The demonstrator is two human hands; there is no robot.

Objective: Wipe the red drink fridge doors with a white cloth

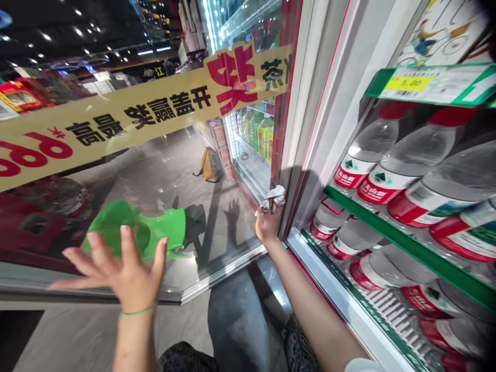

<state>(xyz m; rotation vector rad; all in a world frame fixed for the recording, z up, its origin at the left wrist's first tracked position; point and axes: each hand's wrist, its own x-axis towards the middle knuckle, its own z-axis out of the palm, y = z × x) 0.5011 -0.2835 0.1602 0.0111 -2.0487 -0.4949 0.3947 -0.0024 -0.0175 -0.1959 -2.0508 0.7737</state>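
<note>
My left hand (127, 271) is spread wide near the lower part of an open glass door (163, 170); whether its fingers touch the pane I cannot tell. Close to the door's hinge side, my right hand (267, 222) presses a crumpled white cloth (274, 197) against the glass. Its fingers are mostly covered by the cloth. A yellow strip with red and black characters (151, 116) crosses the upper glass. Behind my left fingers, a green plastic object (170, 232) shows through or in the pane.
On the right, cooler shelves (411, 258) with green edges hold several water bottles (382, 178) with red caps. A price tag (413, 83) hangs above them. Bottled drinks (263, 134) and a tan bag (210, 164) appear in the glass. Grey floor (186, 328) lies below.
</note>
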